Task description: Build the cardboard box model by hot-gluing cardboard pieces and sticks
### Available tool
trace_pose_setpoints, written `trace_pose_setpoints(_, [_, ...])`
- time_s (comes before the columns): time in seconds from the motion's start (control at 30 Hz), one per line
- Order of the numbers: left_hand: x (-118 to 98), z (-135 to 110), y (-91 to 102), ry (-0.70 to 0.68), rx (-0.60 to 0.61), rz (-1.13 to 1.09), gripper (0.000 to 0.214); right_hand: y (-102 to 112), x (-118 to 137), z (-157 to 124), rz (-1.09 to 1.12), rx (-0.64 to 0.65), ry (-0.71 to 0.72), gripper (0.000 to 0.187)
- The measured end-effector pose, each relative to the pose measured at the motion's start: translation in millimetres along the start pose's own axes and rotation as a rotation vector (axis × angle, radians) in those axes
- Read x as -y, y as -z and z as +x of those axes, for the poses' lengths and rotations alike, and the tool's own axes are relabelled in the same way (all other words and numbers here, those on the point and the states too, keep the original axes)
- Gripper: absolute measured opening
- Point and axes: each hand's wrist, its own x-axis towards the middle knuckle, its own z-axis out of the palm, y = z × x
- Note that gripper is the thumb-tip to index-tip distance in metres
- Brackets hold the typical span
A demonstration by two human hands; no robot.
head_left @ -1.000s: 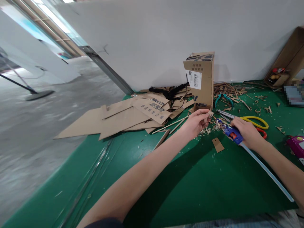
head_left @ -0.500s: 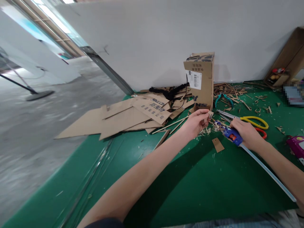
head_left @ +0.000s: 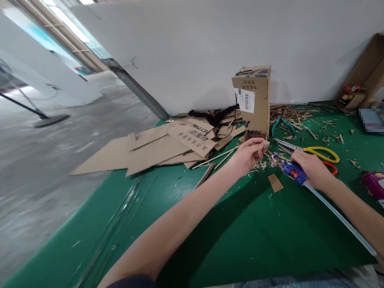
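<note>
My left hand (head_left: 251, 154) pinches a small piece of cardboard (head_left: 265, 145) between thumb and fingertips, in front of the upright cardboard box (head_left: 257, 105). A blue hot glue gun (head_left: 294, 172) is gripped in my right hand (head_left: 310, 166). Its nozzle points left at the cardboard piece; whether they touch I cannot tell. A long glue stick (head_left: 339, 218) sticks out of the gun's back end towards me. Just below the gun lies a small cardboard tag (head_left: 275, 183) with a hole. Beyond my right hand are scissors (head_left: 322, 153) with yellow and red handles.
Flat cardboard sheets (head_left: 156, 150) are heaped on the left of the green table (head_left: 240, 240), by thin wooden sticks (head_left: 214, 158). Teal-handled pliers (head_left: 283, 125) and cardboard scraps lie near the wall. A purple tape measure (head_left: 374, 185) sits at the right edge.
</note>
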Motion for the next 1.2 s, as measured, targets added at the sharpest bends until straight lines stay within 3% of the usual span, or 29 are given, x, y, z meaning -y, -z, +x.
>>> trace_pose_setpoints(1.2, [-1.6, -2.2, 0.9, 0.061, -0.003, 0.004, 0.011, 0.0, -3.9, 1.0, -0.033, -0.089, -0.024, 0.015])
